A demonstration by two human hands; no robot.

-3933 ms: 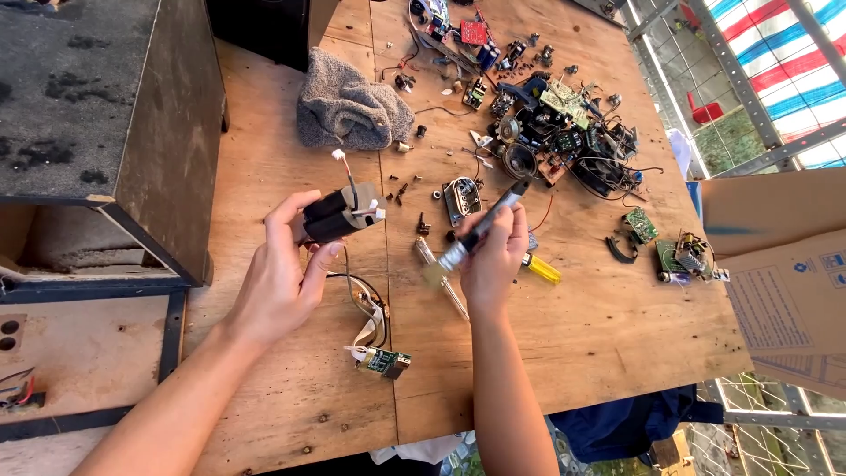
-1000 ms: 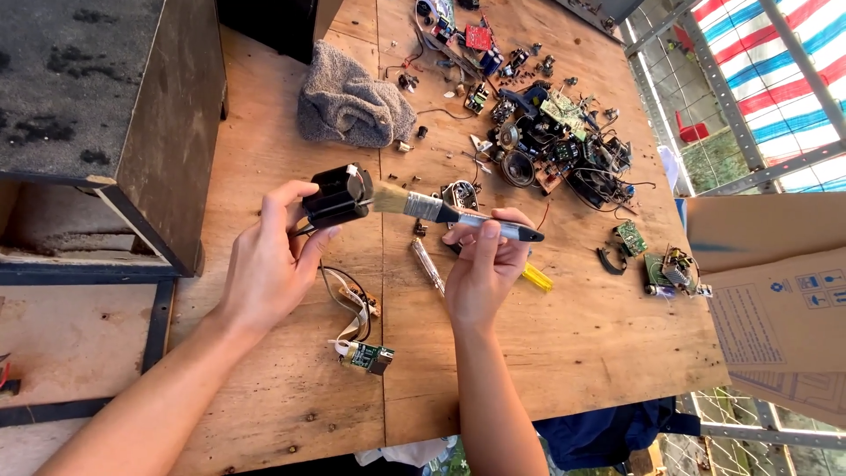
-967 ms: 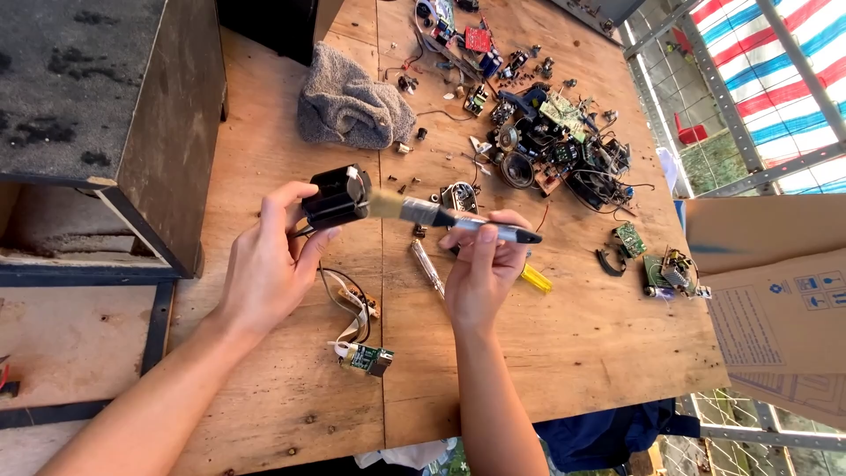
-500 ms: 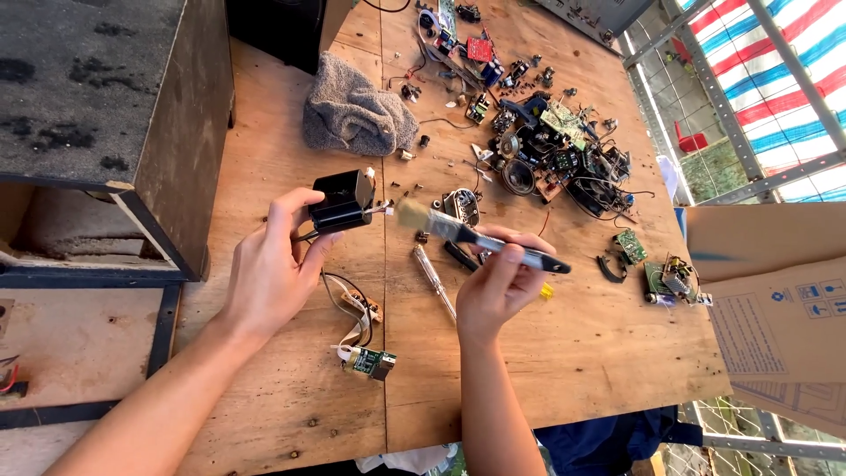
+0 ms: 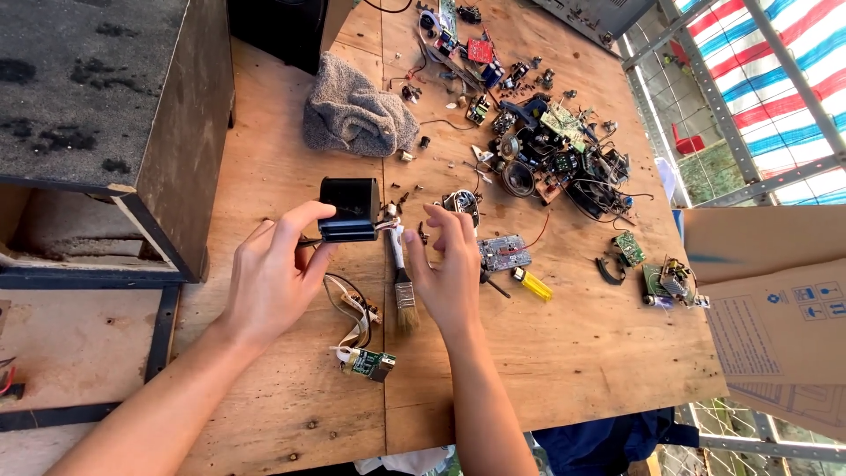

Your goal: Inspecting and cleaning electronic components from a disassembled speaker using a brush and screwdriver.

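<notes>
Bright, even daylight, soft short shadows, sharp focus, with wide-angle bending at the edges.

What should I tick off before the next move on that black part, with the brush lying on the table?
1. Left hand grips the black part: ok, fingers wrap its lower edge and it is clear of the table.
2. Right hand free: ok, open and holding nothing.
3. Brush within reach: ok, it lies on the plywood table between the hands, bristles toward the person.
4. Wires at the part's right end clear of snags: cannot tell, too small.
5. Small green board with ribbon cable out of the way: ok, it lies below the hands.
6. Part clean: cannot tell.
</notes>
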